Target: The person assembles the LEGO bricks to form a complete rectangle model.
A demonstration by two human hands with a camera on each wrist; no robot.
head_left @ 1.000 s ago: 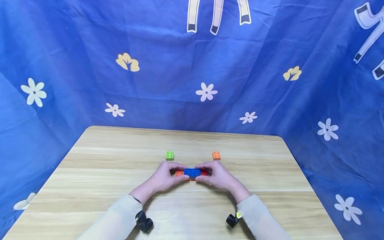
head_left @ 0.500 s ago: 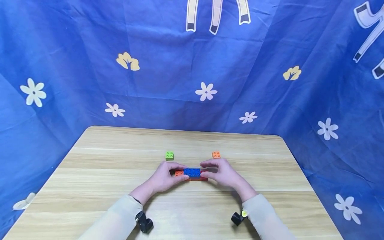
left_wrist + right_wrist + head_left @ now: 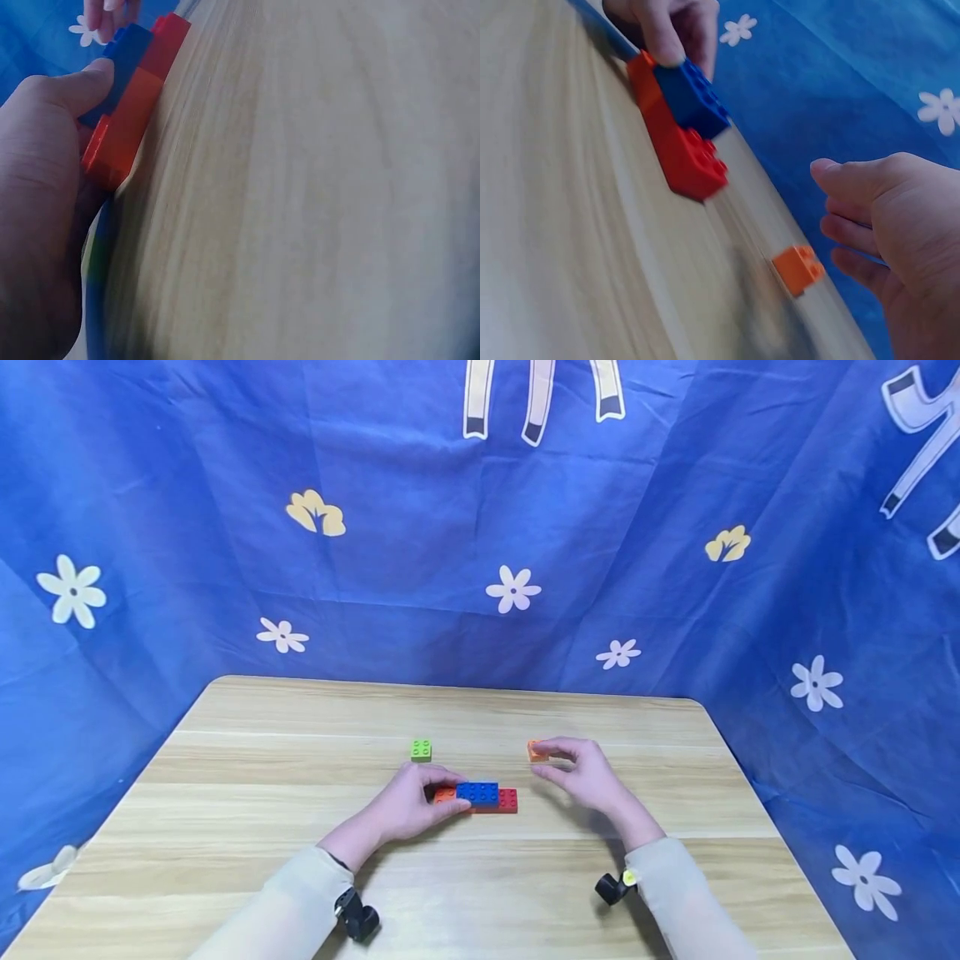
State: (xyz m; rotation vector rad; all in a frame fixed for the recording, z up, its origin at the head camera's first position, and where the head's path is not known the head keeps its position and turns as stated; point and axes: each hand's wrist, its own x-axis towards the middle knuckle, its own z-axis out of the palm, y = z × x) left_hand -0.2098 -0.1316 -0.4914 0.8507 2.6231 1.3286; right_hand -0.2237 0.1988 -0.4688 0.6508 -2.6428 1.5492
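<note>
A blue toy brick (image 3: 478,792) sits across the tops of an orange brick (image 3: 127,124) and a red brick (image 3: 509,801), which lie end to end on the table. My left hand (image 3: 411,802) pinches the blue brick between thumb and fingers at its left part. Over by a small orange brick (image 3: 798,268), my right hand (image 3: 590,775) hovers with thumb and fingers parted, holding nothing. The right wrist view shows a gap between those fingers and the small brick; in the head view they partly cover it.
Farther back on the wooden table (image 3: 300,710), a small green brick (image 3: 421,751) stands behind my left hand. A blue patterned cloth (image 3: 405,543) hangs behind the table and along its sides.
My right hand has let go of the joined bricks and moved right and away from me, to the small orange brick. My left hand has kept its grip in nearly the same place.
</note>
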